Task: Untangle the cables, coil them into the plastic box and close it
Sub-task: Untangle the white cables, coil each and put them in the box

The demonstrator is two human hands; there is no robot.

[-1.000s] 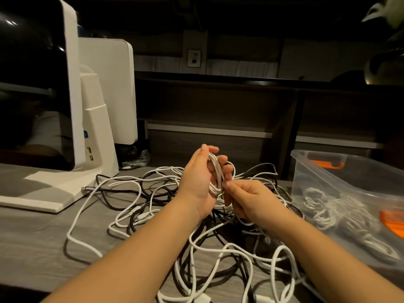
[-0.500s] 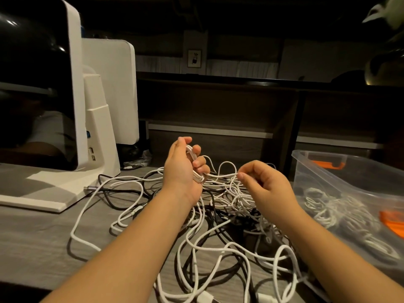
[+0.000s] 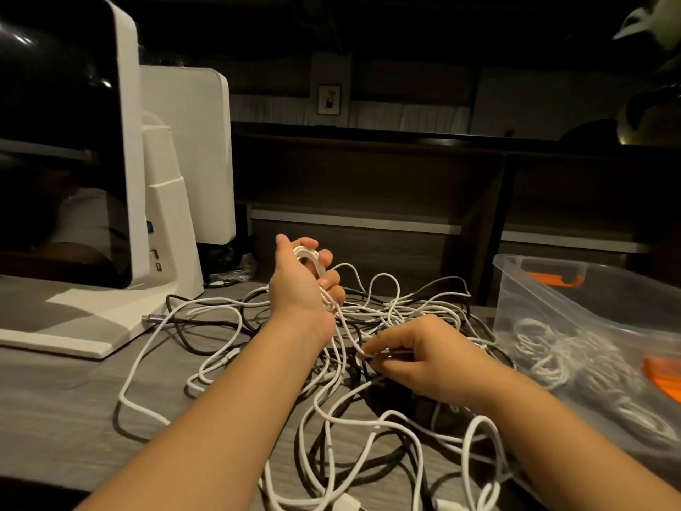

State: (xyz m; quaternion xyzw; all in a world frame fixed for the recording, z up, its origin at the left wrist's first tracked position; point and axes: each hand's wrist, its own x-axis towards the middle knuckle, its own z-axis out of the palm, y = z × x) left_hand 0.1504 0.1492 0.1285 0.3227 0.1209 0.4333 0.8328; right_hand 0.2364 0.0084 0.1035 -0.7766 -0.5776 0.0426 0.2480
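Left hand [image 3: 300, 285] raised, fingers curled round a small white coil [image 3: 313, 263], kept clear of the tangle [image 3: 368, 363] on the tabletop [image 3: 55, 400]. Right hand [image 3: 423, 359] low, pinching a strand, likely feeding slack. Box [image 3: 552, 289] open at right, coils already inside.

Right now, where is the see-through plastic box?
In the head view, the plastic box sits on the table's right side, beside the cable tangle and right hand.

White, black cables [image 3: 368, 429] (box [image 3: 552, 289] latch seemingly orange).
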